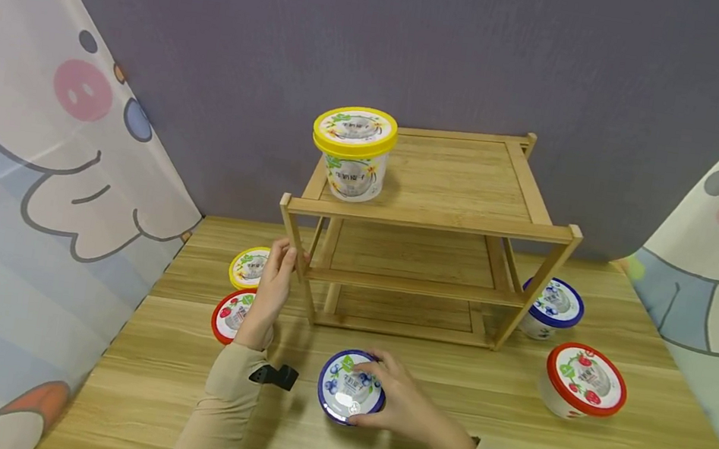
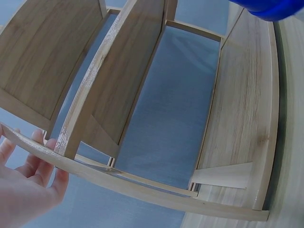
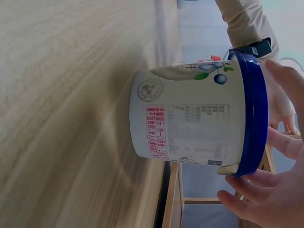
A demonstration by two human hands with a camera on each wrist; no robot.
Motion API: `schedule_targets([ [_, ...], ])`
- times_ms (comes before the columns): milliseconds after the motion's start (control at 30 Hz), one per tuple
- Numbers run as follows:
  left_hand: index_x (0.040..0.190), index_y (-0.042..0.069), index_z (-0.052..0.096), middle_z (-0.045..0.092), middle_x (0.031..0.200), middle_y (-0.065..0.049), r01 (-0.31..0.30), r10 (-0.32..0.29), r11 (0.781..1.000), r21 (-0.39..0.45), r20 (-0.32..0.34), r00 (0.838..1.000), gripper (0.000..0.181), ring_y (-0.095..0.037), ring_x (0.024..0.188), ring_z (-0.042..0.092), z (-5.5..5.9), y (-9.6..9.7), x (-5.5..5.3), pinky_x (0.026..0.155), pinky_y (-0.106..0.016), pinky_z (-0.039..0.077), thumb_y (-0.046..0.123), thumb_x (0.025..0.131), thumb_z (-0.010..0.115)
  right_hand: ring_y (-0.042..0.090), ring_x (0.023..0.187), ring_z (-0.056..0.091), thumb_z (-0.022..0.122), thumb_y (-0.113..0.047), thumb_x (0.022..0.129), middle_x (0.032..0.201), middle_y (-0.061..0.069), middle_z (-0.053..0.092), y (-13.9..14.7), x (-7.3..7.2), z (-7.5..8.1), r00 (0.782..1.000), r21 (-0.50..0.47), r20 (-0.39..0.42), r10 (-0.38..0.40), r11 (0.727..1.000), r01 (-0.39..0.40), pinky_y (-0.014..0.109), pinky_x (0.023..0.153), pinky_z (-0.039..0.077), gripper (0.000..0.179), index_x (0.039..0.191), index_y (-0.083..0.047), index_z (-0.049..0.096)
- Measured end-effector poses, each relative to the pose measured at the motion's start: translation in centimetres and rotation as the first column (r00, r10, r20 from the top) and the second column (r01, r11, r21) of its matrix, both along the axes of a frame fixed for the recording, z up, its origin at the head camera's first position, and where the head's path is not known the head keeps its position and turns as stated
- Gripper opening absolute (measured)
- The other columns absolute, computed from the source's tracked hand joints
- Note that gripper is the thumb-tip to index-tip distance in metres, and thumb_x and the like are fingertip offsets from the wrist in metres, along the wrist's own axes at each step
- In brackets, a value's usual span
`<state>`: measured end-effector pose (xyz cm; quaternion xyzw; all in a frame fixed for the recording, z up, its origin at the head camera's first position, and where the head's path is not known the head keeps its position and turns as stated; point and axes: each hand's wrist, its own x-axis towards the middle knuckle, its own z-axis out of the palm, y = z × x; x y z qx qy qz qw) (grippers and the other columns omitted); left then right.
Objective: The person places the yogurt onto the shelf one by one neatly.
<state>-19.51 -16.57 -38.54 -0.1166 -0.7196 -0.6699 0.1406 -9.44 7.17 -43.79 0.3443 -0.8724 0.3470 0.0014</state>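
A small three-tier wooden shelf (image 1: 448, 183) stands on the table. My left hand (image 1: 275, 282) grips its front left post, and in the left wrist view the fingers (image 2: 42, 166) curl behind that wooden bar. Low in front of the shelf, my right hand (image 1: 406, 404) holds a white tub with a blue lid (image 1: 343, 387), blueberries printed on it. From the right wrist the tub (image 3: 190, 114) shows its label side, with fingers and thumb spread around the lid's rim and the base close over the wood. A yellow-lidded tub (image 1: 352, 154) sits on the top tier, at the left.
Left of the shelf, a yellow-lidded tub (image 1: 247, 268) and a red-lidded tub (image 1: 229, 314) lie partly behind my left hand. To the right are another blue-lidded tub (image 1: 555, 306) and a red-lidded one (image 1: 585, 383). A dark grey wall (image 1: 453, 46) rises behind.
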Motion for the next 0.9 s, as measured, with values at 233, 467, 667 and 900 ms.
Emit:
schedule_targets([
  [233,0.117,-0.007,0.035,0.049,0.097,-0.028,0.002,-0.003,0.999,0.037,0.006,1.0,0.034,-0.031,0.094,0.048,-0.1,0.0,0.0,0.081,-0.026,0.038,0.021,0.097,0.033,0.038,0.113,0.042,0.08,-0.04,0.056,0.126,0.019,0.04,-0.2,0.1,-0.5,0.993,0.03,-0.116,0.002,1.0,0.002,0.051,0.087,0.038,0.064,0.109,-0.014,0.055],
  [467,0.111,0.0,0.039,0.049,0.094,-0.025,0.017,-0.015,0.998,0.067,-0.023,1.0,0.029,-0.028,0.091,0.048,-0.2,0.1,-0.1,0.078,-0.028,0.036,0.025,0.097,0.035,0.039,0.117,0.038,0.08,-0.037,0.058,0.13,0.02,0.038,-0.1,-0.2,-0.4,1.0,0.016,0.004,0.013,1.0,-0.013,0.051,0.09,0.035,0.062,0.11,-0.013,0.057],
  [667,0.11,0.003,0.04,0.047,0.096,-0.029,0.018,-0.018,0.997,0.069,-0.005,1.0,0.025,-0.032,0.093,0.046,0.1,0.2,0.2,0.079,-0.029,0.036,0.022,0.097,0.033,0.039,0.117,0.039,0.08,-0.031,0.06,0.133,0.022,0.034,0.3,-1.1,-0.2,0.989,-0.014,0.115,0.094,0.996,-0.093,0.05,0.091,0.036,0.061,0.112,-0.01,0.056],
  [900,0.108,0.014,0.043,0.048,0.095,-0.027,0.011,-0.01,0.998,0.065,-0.016,1.0,0.02,-0.029,0.091,0.047,-0.3,0.1,-0.1,0.078,-0.027,0.037,0.029,0.096,0.036,0.037,0.118,0.039,0.08,-0.031,0.061,0.138,0.017,0.03,0.9,-2.2,0.3,0.958,-0.006,0.248,0.143,0.989,-0.146,0.046,0.09,0.038,0.062,0.116,-0.012,0.056],
])
